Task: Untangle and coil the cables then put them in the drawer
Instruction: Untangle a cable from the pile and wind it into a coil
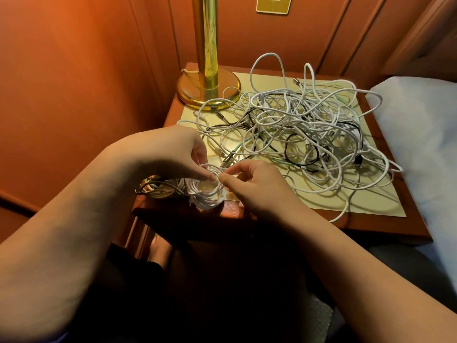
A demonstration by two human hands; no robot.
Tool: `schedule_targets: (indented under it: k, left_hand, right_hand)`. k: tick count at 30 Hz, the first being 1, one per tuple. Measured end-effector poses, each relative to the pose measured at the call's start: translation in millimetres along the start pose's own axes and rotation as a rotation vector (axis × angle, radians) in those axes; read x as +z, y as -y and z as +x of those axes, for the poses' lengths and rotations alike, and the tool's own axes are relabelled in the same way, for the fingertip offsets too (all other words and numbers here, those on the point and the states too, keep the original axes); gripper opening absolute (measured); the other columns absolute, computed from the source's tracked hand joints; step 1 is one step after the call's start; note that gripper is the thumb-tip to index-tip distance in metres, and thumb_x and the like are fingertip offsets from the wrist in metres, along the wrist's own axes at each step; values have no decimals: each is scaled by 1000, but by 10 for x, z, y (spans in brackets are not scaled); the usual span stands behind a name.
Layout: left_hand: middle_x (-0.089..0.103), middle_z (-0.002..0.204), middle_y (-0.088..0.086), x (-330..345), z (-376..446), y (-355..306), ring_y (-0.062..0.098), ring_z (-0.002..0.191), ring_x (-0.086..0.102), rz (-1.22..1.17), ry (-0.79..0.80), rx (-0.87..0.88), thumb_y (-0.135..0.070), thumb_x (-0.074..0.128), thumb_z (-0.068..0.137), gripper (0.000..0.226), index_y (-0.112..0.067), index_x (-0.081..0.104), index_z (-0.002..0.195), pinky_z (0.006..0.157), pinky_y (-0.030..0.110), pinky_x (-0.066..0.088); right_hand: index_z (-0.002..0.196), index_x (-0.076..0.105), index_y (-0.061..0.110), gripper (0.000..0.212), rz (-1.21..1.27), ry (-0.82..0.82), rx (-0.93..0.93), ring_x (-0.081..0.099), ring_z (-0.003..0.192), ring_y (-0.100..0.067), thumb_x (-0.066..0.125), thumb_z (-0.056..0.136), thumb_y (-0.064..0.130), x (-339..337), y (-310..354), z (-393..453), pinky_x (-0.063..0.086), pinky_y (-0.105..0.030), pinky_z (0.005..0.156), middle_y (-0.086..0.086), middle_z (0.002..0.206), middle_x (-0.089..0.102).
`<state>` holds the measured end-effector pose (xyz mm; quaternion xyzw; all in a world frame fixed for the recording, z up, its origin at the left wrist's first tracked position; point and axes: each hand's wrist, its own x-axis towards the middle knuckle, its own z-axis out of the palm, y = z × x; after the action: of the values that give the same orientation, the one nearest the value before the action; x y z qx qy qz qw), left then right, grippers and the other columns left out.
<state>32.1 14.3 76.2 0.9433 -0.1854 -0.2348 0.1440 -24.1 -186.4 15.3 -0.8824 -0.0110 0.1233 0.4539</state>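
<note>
Well, the wooden surface [385,220] carries a big tangle of cables [304,134] over its middle and right, with a brass lamp [207,78] at the far left. At the near left edge sits a white coil [206,198], pinched at its top by the left hand [170,149] and right hand [249,184].

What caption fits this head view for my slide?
Both hands, left hand and right hand, wind a white coil beside the tangled cables.

A bedroom: wooden nightstand [371,226], brass lamp [206,70], pillow [425,134] beside it.
</note>
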Motion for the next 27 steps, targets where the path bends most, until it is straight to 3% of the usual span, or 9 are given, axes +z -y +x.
schedule_targets:
  k: [2, 8, 13, 16, 20, 23, 27]
  left_hand:
    - [73, 93, -12, -17, -16, 22, 5, 91, 67, -9, 27, -7, -59, 79, 78, 36, -27, 76, 96, 80, 29, 58]
    - [73, 94, -11, 40, 39, 47, 6, 86, 67, 12, 12, -18, -49, 82, 81, 34, -25, 76, 105, 77, 28, 59]
    - [73, 86, -11, 62, 78, 72, 4, 75, 68, 16, 36, -3, -47, 86, 76, 39, -26, 76, 107, 60, 20, 49]
    - [73, 86, -11, 93, 91, 60, 5, 76, 67, 8, 39, 13, -55, 84, 75, 43, -27, 76, 106, 62, 21, 49]
    - [74, 89, -11, 76, 78, 49, 5, 81, 69, -22, 57, 29, -62, 83, 72, 47, -28, 75, 105, 67, 24, 54]
    - [75, 91, -14, 2, 32, 77, 2, 84, 70, -77, 71, 28, -63, 82, 71, 46, -32, 74, 104, 73, 25, 56]
    - [77, 93, -14, -62, -24, 117, -1, 90, 71, -168, 13, 87, -58, 82, 76, 35, -34, 76, 101, 82, 32, 60]
  right_hand:
    - [117, 69, 29, 47, -151, 8, -48, 67, 80, -5, 70, 85, 65, -35, 32, -60, 55, -28, 68, 11, 88, 71]
    - [142, 46, 39, 86, -433, -40, -308, 62, 111, -15, 74, 70, 77, 54, 15, -153, 57, -38, 84, 7, 126, 60]
    - [132, 60, 32, 73, -443, -23, -328, 62, 108, -17, 73, 73, 72, 88, -1, -97, 56, -37, 83, 8, 120, 63]
    - [120, 68, 35, 62, -406, -15, -341, 65, 103, -15, 75, 69, 69, 3, -10, -71, 56, -36, 80, 12, 111, 69]
    - [122, 68, 37, 74, -356, -11, -345, 66, 98, -10, 65, 61, 78, -49, -20, -80, 56, -33, 79, 15, 109, 70]
    - [128, 67, 35, 62, -298, -9, -298, 62, 85, -3, 73, 76, 70, -66, -41, -56, 55, -30, 77, 16, 109, 71]
    - [116, 71, 34, 30, -111, -45, -196, 60, 72, 5, 62, 96, 55, -68, -81, 0, 43, -23, 67, 17, 97, 71]
